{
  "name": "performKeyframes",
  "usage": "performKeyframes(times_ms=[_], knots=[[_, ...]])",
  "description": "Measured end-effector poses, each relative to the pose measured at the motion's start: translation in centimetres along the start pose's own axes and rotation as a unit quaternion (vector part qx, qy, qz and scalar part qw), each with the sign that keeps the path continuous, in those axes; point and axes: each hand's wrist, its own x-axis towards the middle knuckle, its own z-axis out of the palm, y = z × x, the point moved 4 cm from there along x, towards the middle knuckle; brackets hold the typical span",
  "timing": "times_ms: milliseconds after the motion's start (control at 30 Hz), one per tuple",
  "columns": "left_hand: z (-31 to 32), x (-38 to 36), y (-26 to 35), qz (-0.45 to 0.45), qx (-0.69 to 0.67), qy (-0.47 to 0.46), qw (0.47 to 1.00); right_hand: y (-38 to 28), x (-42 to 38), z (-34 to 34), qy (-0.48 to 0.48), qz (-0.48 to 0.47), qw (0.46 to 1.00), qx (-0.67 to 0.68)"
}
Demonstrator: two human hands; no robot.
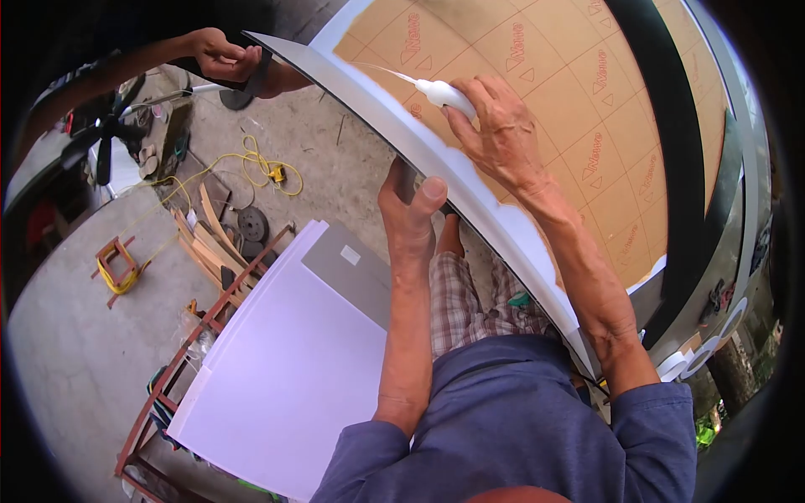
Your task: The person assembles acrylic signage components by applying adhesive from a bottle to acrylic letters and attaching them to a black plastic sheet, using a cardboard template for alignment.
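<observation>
Spreading across the upper right, a broad panel wears brown film printed with red lettering and crossed by thin lines. White shows along the film's edge, with a grey strip outside it and a curved black band on the far right. What carries the panel is hidden. Around it lies a bare concrete floor, where a yellow cord loops loosely and more yellow cord is wound on a small reddish frame. Curved wooden pieces lie near dark round discs, and a dark-bladed fan stands at the left. Below, large white sheets rest beside a rusty-red metal frame, with a grey piece on top.

The one clear container is a white squeeze bottle, held tilted above the panel by the right hand, its thin nozzle pointing toward the far left corner; its contents cannot be seen. The left hand clasps the panel's near edge, thumb uppermost, its fingers partly hidden. Near that far corner is another person's hand, fingers curled; whether it holds anything, I cannot tell.
</observation>
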Motion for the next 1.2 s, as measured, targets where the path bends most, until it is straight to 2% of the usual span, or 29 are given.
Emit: performKeyframes(times_ms=[1200], knots=[[-0.3,-0.1,-0.2,0.003,-0.007,0.006,1.0,0.6,-0.2,1.0,-0.025,-0.011,1.0,0.014]])
